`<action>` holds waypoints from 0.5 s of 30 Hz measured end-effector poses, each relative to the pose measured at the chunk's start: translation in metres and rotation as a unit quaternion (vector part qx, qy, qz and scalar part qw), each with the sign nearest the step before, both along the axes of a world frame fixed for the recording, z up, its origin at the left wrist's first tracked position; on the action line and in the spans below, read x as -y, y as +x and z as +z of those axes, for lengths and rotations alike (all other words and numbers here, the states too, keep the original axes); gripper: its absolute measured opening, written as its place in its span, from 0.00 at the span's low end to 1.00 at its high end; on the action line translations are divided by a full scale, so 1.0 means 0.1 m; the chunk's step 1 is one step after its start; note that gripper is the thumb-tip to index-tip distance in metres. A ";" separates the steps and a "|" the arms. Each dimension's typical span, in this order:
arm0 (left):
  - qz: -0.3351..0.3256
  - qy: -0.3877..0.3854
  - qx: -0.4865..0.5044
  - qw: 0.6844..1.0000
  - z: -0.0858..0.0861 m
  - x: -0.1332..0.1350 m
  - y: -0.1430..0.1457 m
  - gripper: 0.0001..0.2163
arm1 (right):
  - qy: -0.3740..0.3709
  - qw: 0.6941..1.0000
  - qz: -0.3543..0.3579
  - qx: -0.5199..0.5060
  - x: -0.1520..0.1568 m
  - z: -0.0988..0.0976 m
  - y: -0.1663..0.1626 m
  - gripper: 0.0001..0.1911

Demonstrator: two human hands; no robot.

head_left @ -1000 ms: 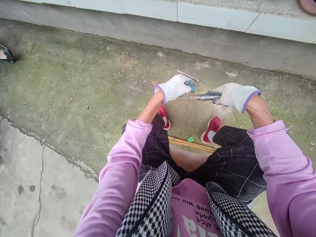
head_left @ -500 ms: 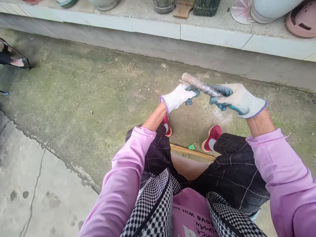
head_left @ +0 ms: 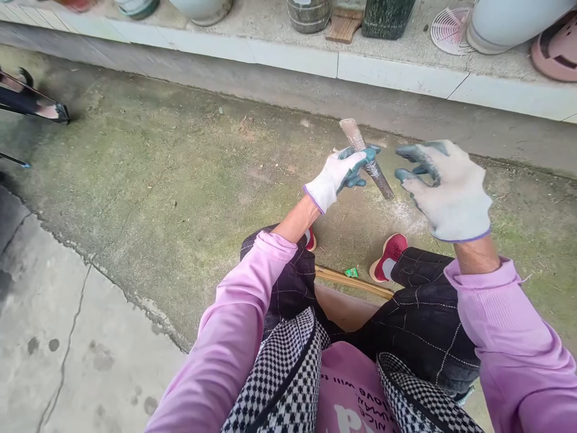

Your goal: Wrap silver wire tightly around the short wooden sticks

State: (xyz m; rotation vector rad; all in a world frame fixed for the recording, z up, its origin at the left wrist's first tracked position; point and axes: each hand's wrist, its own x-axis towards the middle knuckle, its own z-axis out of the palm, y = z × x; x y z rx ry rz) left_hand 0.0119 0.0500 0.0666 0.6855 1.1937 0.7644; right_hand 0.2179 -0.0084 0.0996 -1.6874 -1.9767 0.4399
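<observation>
My left hand (head_left: 354,167), in a white glove with a blue-green coated palm and fingers, is closed round a short brownish stick (head_left: 376,174). Silvery wire or thread seems wound about the stick's middle. It is held tilted above the ground, its upper end leaning left and its lower end pointing toward my right side. Gloved the same way, my right hand (head_left: 446,189) is apart from the stick, to its right, fingers spread and curved with nothing visible in them.
Beyond my hands runs a raised ledge (head_left: 293,57) with flowerpots, a small wooden board (head_left: 345,25) and a round pink-white grille (head_left: 451,30). Between my red shoes lie a green wrapper (head_left: 351,273) and a wooden bar (head_left: 354,282). Another person's foot (head_left: 49,111) shows at far left.
My right hand has let go of the stick and drawn away, its fingers opening. My left hand now grips the stick around its middle, and the stick has swung to a steeper tilt.
</observation>
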 end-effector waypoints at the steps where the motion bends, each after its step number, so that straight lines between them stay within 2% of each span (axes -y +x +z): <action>1: -0.001 0.001 0.009 1.000 0.00 0.00 0.00 0.07 | 0.015 0.999 0.000 -0.035 0.05 0.05 0.00 0.20; 4: -0.008 0.007 0.029 1.000 0.00 0.01 0.01 0.10 | 0.019 0.998 0.006 -0.061 0.13 0.10 0.00 0.18; 10: -0.022 0.021 0.056 0.998 0.04 0.03 0.07 0.07 | -0.007 0.996 0.019 -0.082 0.19 0.03 -0.05 0.17; 13: -0.020 0.022 0.052 0.998 0.09 0.03 0.09 0.09 | -0.020 0.999 0.024 -0.043 0.19 0.03 -0.08 0.19; 15: -0.020 0.016 0.037 0.999 0.11 0.04 0.10 0.10 | -0.021 1.000 -0.004 -0.006 0.14 -0.02 -0.09 0.21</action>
